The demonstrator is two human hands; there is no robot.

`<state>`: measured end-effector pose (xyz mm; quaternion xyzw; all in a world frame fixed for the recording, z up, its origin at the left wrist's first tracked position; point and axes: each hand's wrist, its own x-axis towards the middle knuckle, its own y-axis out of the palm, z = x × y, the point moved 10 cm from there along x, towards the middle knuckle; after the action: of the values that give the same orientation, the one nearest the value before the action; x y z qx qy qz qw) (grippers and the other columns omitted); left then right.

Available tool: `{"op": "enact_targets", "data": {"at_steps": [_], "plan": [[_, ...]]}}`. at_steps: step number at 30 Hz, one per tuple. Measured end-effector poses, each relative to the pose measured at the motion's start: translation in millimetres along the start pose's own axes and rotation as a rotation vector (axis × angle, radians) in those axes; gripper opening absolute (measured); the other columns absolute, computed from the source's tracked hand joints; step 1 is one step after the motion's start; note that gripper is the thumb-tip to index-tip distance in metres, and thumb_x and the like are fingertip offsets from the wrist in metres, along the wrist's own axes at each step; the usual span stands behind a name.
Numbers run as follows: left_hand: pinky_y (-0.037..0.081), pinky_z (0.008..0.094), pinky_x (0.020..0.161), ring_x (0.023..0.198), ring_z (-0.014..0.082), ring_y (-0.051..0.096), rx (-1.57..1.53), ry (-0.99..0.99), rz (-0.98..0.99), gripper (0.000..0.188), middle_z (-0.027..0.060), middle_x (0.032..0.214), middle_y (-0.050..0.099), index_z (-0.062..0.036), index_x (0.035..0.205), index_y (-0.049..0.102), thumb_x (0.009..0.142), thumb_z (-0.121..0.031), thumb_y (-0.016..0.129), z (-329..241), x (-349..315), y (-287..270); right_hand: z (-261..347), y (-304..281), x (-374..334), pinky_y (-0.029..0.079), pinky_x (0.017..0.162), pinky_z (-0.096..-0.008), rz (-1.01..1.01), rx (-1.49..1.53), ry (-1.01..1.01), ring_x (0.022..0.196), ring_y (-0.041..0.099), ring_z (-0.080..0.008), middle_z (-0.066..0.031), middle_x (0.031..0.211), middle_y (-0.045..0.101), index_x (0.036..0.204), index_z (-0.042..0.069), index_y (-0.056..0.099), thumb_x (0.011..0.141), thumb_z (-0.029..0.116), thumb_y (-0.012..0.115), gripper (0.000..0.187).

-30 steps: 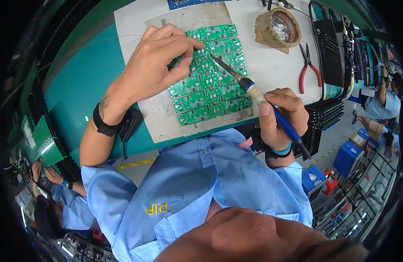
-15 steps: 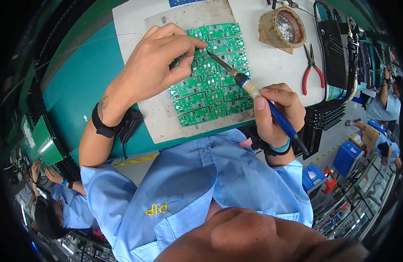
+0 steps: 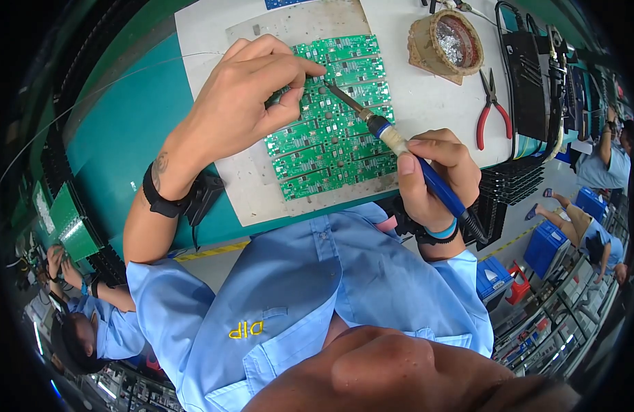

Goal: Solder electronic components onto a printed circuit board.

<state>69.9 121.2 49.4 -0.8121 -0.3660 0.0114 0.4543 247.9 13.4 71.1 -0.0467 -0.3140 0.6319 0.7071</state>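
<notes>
A panel of green circuit boards (image 3: pixel 313 154) lies on a pale sheet in front of me. My left hand (image 3: pixel 245 99) is over its upper left part, thumb and fingers closed, index fingertip close to the board. A thin solder wire (image 3: pixel 193 53) runs in from the left to this hand; its end between the fingers is hidden. My right hand (image 3: pixel 440 175) grips a blue-handled soldering iron (image 3: pixel 382 129) like a pen. The iron's tip is at the board, just below the left index fingertip; whether it touches cannot be made out.
Right of the boards stand a round pot with silvery scraps (image 3: pixel 456 44) and red-handled pliers (image 3: pixel 493 113). Black equipment with cables (image 3: pixel 526 82) lines the right edge. Co-workers sit at the far left (image 3: pixel 118 333) and move at the right (image 3: pixel 598 237). Blue crates (image 3: pixel 547 247) stand on the floor.
My hands and the iron hold almost the same place. The solder wire's far part now hangs in a longer curve at the left. Co-workers at both sides have shifted slightly.
</notes>
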Motion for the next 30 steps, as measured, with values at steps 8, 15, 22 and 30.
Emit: {"op": "enact_targets", "data": {"at_steps": [8, 15, 22, 30], "plan": [[0.048, 0.0375, 0.087, 0.091, 0.0196, 0.065, 0.002, -0.001, -0.002, 0.009, -0.0011, 0.099, 0.076, -0.0058, 0.086, 0.065, 0.080, -0.002, 0.070, 0.2, 0.0, -0.1, 0.2, 1.5, 1.0, 0.048, 0.059, -0.0255, 0.005, -0.009, -0.013, 0.068, 0.064, -0.0175, -0.0198, 0.088, 0.070, 0.099, -0.005, 0.063, 0.088, 0.003, 0.074, 0.018], [0.048, 0.0377, 0.088, 0.094, 0.0194, 0.065, 0.015, -0.010, 0.006, 0.009, -0.0013, 0.100, 0.076, -0.0066, 0.086, 0.065, 0.081, -0.004, 0.072, 1.9, -0.8, 2.3, 5.5, 2.9, 3.5, 0.050, 0.061, -0.0268, 0.019, -0.031, -0.044, 0.069, 0.066, -0.0205, -0.0198, 0.084, 0.070, 0.098, -0.005, 0.063, 0.086, 0.001, 0.074, 0.017], [0.047, 0.0373, 0.089, 0.097, 0.0205, 0.065, 0.016, 0.009, 0.005, 0.008, -0.0005, 0.104, 0.076, -0.0070, 0.086, 0.066, 0.084, -0.005, 0.073, 1.1, -0.9, 2.6, 8.4, 4.3, 4.6, 0.053, 0.064, -0.0288, 0.021, -0.037, -0.070, 0.070, 0.068, -0.0233, -0.0202, 0.082, 0.069, 0.097, -0.006, 0.062, 0.085, 0.000, 0.074, 0.018], [0.047, 0.0374, 0.089, 0.098, 0.0215, 0.064, 0.013, 0.005, -0.007, 0.009, -0.0004, 0.106, 0.076, -0.0071, 0.086, 0.065, 0.084, -0.005, 0.074, 1.8, -0.3, 5.4, 8.6, 3.5, 2.9, 0.053, 0.063, -0.0288, 0.017, -0.038, -0.070, 0.070, 0.068, -0.0234, -0.0201, 0.082, 0.069, 0.096, -0.005, 0.062, 0.085, 0.001, 0.074, 0.018]]}}
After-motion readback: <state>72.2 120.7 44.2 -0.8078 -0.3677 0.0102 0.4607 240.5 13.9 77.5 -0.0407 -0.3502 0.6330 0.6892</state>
